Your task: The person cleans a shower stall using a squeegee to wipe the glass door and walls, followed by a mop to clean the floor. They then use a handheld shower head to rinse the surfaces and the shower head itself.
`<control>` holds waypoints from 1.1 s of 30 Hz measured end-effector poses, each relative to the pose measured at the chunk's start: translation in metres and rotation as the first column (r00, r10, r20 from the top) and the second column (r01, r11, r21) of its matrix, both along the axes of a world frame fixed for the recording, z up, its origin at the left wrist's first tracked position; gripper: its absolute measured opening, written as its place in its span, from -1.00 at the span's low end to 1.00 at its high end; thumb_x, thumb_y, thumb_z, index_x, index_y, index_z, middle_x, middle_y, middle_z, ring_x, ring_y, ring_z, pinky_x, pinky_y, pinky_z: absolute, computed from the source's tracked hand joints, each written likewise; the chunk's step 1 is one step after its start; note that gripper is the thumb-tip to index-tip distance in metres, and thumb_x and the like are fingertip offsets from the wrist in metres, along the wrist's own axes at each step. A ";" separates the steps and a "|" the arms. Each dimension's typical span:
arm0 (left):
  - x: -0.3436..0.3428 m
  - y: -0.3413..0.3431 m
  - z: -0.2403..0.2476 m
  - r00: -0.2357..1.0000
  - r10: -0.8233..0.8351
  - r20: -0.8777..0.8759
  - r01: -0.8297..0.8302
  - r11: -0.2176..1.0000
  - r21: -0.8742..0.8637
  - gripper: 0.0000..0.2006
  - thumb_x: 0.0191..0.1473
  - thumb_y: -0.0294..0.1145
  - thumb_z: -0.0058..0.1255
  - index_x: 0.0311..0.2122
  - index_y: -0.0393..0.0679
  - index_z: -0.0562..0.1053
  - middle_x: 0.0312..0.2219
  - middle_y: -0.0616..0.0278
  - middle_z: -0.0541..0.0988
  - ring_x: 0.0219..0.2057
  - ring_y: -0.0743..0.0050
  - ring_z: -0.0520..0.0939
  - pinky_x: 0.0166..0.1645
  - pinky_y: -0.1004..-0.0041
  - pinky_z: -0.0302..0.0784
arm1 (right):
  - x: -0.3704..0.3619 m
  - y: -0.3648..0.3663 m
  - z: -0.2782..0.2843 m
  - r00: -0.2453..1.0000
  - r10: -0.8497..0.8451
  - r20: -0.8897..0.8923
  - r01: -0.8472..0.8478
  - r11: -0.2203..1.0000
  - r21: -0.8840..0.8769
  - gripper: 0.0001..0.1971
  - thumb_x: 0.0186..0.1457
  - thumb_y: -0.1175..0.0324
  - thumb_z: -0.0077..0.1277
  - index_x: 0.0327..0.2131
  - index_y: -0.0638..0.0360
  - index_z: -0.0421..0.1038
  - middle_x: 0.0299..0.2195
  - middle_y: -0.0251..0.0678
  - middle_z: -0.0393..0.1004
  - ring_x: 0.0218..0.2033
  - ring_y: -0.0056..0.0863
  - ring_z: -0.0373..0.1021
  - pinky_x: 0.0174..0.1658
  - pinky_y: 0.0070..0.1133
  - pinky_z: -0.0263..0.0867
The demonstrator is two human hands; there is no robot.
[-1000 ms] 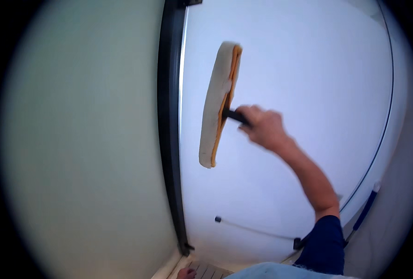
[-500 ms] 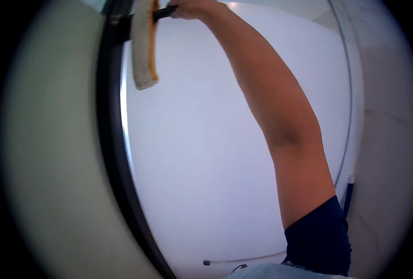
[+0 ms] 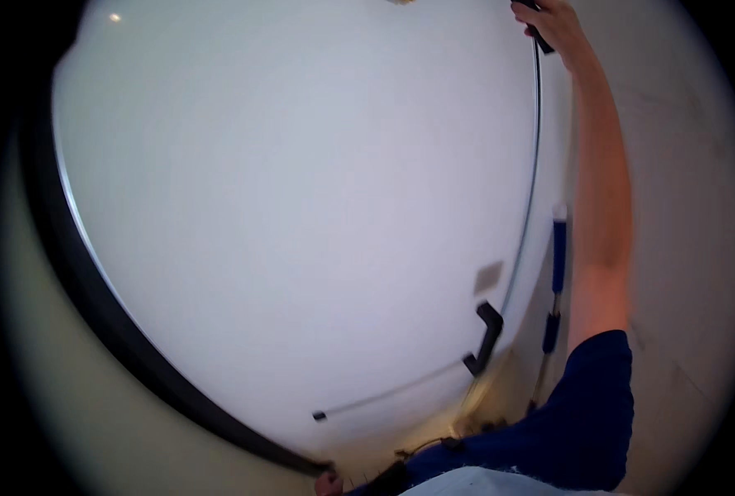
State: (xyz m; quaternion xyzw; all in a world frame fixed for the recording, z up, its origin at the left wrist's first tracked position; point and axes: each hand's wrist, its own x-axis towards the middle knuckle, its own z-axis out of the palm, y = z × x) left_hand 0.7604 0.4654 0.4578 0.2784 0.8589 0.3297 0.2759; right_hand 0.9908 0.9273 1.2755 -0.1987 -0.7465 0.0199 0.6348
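Right arm raised, well overhead. Right hand (image 3: pixel 559 25) near the upper edge of view, at the right side of a large white panel (image 3: pixel 301 207). Grip: fingers curled round a black handle (image 3: pixel 546 43), closed on it. Handle passes through the fist aslant: one end pokes out just below the hand, the rest runs up and leftward past the upper edge of view. Whatever it carries at that end is out of sight. Small tan scrap (image 3: pixel 401 2) at the upper edge, left of the hand and apart from it; cannot tell if it belongs to the same tool.

Patch of bare skin (image 3: pixel 329 484) at the lower edge, by the foot of the dark frame (image 3: pixel 119 347). Could be left hand or a foot; left grip cannot be told.

Surroundings: black door handle (image 3: pixel 490 337) low on the panel's right side, well below the fist. Blue-sleeved pole (image 3: pixel 558 255) upright just right of the panel, left of the raised forearm (image 3: pixel 603 182). Dark blue sleeve (image 3: pixel 587 397) at the upper arm.
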 end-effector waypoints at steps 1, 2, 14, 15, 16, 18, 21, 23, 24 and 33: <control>0.010 -0.001 0.008 0.996 -0.086 -0.033 0.080 0.987 -0.142 -0.72 -0.24 -0.18 0.01 -0.47 -0.19 0.48 -0.58 0.06 0.52 -0.49 0.22 0.55 -0.36 0.36 0.43 | 0.005 -0.005 -0.036 0.998 0.051 -0.024 -0.052 0.997 -0.053 -0.79 -0.16 0.33 -0.03 -0.51 0.34 0.35 -0.68 -0.34 0.32 -0.66 -0.57 0.24 -0.58 -0.59 0.18; 0.034 -0.005 0.013 0.999 0.029 -0.019 -0.029 1.000 0.004 -0.72 -0.24 -0.18 0.02 -0.49 -0.22 0.48 -0.60 0.06 0.51 -0.50 0.25 0.56 -0.37 0.35 0.43 | 0.002 -0.013 -0.077 0.992 0.099 -0.076 -0.105 0.991 -0.086 -0.78 -0.16 0.30 -0.01 -0.55 0.32 0.34 -0.70 -0.35 0.30 -0.68 -0.57 0.22 -0.61 -0.59 0.16; 0.161 0.020 0.079 0.975 0.113 0.192 -0.139 0.982 0.126 -0.77 -0.13 -0.32 0.00 -0.36 -0.26 0.45 -0.51 0.05 0.53 -0.44 0.32 0.57 -0.30 0.44 0.44 | -0.078 -0.184 -0.411 0.764 0.510 0.396 -0.460 0.860 -0.219 -0.57 -0.13 0.30 -0.01 -0.14 0.19 0.18 -0.63 -0.19 0.30 -0.68 -0.25 0.29 -0.64 -0.43 0.21; 0.169 0.016 0.081 0.957 0.172 0.234 -0.201 0.974 0.107 -0.76 -0.13 -0.32 0.00 -0.35 -0.25 0.44 -0.50 0.05 0.53 -0.44 0.32 0.57 -0.30 0.44 0.44 | -0.073 -0.175 -0.419 0.810 0.479 0.338 -0.465 0.876 -0.125 -0.59 -0.13 0.29 -0.01 -0.16 0.18 0.19 -0.62 -0.20 0.31 -0.68 -0.24 0.29 -0.63 -0.41 0.22; 0.177 0.005 0.083 0.965 0.177 0.194 -0.206 0.969 0.139 -0.76 -0.10 -0.32 -0.01 -0.33 -0.26 0.43 -0.49 0.07 0.53 -0.45 0.36 0.56 -0.30 0.44 0.44 | -0.069 -0.164 -0.425 0.815 0.452 0.362 -0.440 0.890 -0.120 -0.62 -0.13 0.29 -0.02 -0.18 0.16 0.21 -0.61 -0.22 0.32 -0.67 -0.23 0.29 -0.62 -0.39 0.22; 0.195 -0.019 0.076 0.899 0.259 0.354 -0.365 0.889 0.276 -0.80 -0.07 -0.41 -0.04 -0.32 -0.30 0.40 -0.51 0.11 0.53 -0.46 0.46 0.54 -0.34 0.52 0.44 | -0.055 -0.150 -0.447 0.864 0.428 0.266 -0.367 0.896 -0.249 -0.67 -0.07 0.24 -0.07 -0.22 0.14 0.20 -0.57 -0.15 0.38 -0.61 -0.11 0.31 -0.54 -0.33 0.26; 0.223 -0.075 0.055 0.795 0.429 0.429 -0.512 0.854 0.094 -0.81 -0.10 -0.43 -0.04 -0.33 -0.28 0.41 -0.55 0.18 0.51 -0.51 0.52 0.51 -0.39 0.57 0.42 | -0.063 -0.151 -0.497 0.856 0.470 0.217 -0.284 0.777 -0.562 -0.62 -0.03 0.22 -0.10 -0.21 0.25 0.11 -0.58 -0.01 0.37 -0.57 -0.02 0.32 -0.51 -0.32 0.24; 0.242 -0.117 0.039 0.783 0.474 0.402 -0.520 0.854 0.006 -0.81 -0.11 -0.43 -0.04 -0.33 -0.28 0.41 -0.55 0.18 0.51 -0.51 0.52 0.51 -0.39 0.57 0.42 | -0.082 -0.164 -0.540 0.863 0.469 0.186 -0.324 0.798 -0.509 -0.57 -0.03 0.22 -0.12 -0.22 0.37 0.06 -0.59 0.05 0.35 -0.56 0.00 0.33 -0.51 -0.34 0.24; 0.261 -0.139 0.033 0.765 0.515 0.386 -0.550 0.835 -0.024 -0.81 -0.12 -0.42 -0.03 -0.35 -0.27 0.42 -0.55 0.18 0.51 -0.52 0.53 0.51 -0.40 0.57 0.42 | -0.088 -0.174 -0.560 0.847 0.490 0.205 -0.321 0.779 -0.539 -0.57 -0.03 0.22 -0.12 -0.22 0.37 0.06 -0.59 0.05 0.35 -0.56 0.00 0.33 -0.51 -0.34 0.24; 0.417 -0.228 0.011 0.280 0.795 0.539 -0.786 0.512 -0.348 -0.82 -0.10 -0.48 -0.10 -0.37 -0.35 0.40 -0.55 0.08 0.52 -0.57 0.47 0.54 -0.46 0.55 0.49 | -0.132 -0.228 -0.746 0.792 0.541 -0.283 -0.501 0.313 -0.806 -0.65 -0.02 0.37 -0.15 -0.25 0.35 -0.03 -0.64 -0.28 0.29 -0.66 -0.55 0.31 -0.52 -0.60 0.27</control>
